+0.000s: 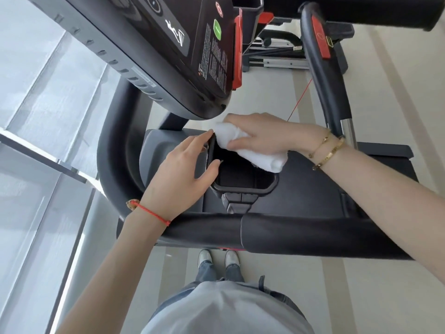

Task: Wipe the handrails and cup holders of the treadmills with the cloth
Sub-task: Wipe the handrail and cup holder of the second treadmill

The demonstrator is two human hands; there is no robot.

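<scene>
The cup holder (243, 182) mouth is open at its near half; the far half is blocked by the white cloth (250, 150) and both hands. The console (168, 56) overhangs behind, the padded handrail (289, 235) bars the near side.

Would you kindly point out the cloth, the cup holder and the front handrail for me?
cloth (252, 150): head view, on its white middle fold.
cup holder (243, 189): head view, on its near rim.
handrail (301, 233): head view, on the padded bar right of centre.
</scene>
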